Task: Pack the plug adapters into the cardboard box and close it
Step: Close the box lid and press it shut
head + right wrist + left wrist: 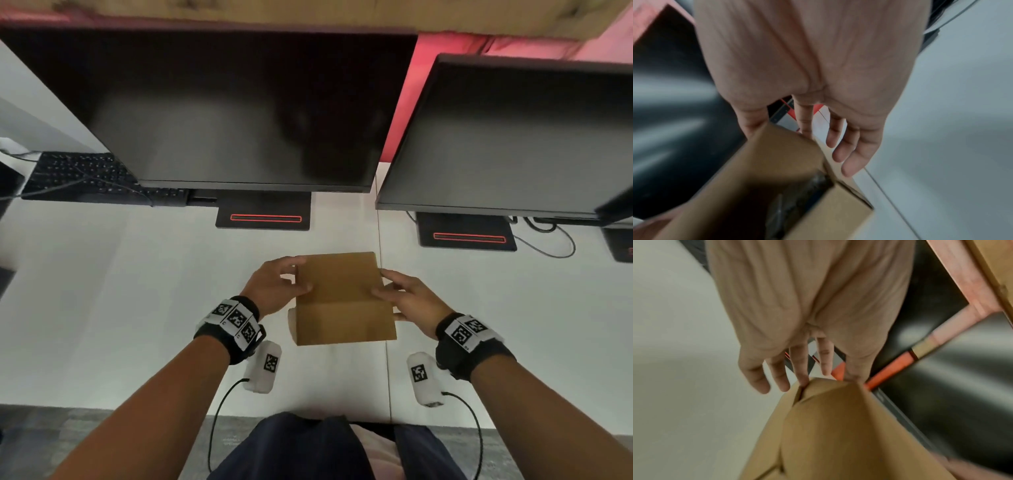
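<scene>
A brown cardboard box (342, 323) stands on the white desk (137, 308) in front of me. Its lid (339, 277) is folded down over the top, still slightly raised. My left hand (296, 274) pinches the lid's left edge, thumb on top, and in the left wrist view a fingertip (803, 379) touches the lid's corner. My right hand (382, 282) pinches the right edge in the same way. Through the gap in the right wrist view, a dark adapter in clear plastic (797, 203) lies inside the box (777, 162).
Two dark monitors (239, 113) (513, 144) stand behind the box on bases with red strips (265, 218). A black keyboard (78, 174) lies far left and cables (548, 240) far right. A seam (382, 222) runs down the desk. The desk's front edge (102, 406) is near my body.
</scene>
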The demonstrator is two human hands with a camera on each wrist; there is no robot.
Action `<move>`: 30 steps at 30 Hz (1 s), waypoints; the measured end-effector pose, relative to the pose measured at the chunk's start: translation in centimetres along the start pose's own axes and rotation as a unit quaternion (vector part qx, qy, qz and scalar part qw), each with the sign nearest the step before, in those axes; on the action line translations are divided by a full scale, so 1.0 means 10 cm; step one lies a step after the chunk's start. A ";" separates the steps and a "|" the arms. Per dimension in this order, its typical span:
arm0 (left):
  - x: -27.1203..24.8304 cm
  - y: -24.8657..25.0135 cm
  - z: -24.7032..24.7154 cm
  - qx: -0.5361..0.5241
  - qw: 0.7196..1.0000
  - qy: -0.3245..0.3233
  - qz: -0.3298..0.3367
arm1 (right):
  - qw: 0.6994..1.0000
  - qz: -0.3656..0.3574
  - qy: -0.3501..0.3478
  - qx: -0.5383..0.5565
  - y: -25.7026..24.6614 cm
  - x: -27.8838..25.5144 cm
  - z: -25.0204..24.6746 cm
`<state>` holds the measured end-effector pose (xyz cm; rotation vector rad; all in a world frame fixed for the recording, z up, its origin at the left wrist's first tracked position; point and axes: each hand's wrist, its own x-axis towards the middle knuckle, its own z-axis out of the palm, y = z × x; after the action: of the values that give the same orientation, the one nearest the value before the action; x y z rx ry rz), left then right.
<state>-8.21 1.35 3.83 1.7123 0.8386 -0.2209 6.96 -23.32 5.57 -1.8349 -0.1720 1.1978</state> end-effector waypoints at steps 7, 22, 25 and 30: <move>-0.05 -0.29 0.22 0.117 0.993 0.021 0.011 | 0.994 0.029 0.057 -0.087 0.48 0.00 0.09; 0.20 -0.28 0.53 -0.103 0.986 0.055 -0.116 | 0.989 0.024 0.144 -0.038 0.67 0.15 -0.04; 0.14 -0.34 0.62 -0.153 0.979 0.028 -0.131 | 0.992 0.035 0.122 0.016 0.68 0.13 -0.13; 0.18 -0.22 0.75 -0.124 0.979 0.052 -0.152 | 0.994 0.011 0.106 -0.002 0.68 0.13 -0.22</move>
<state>-6.18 -4.51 -1.29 1.3690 1.1570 -0.2231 7.10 -27.85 -0.10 -1.9583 -0.0334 1.0089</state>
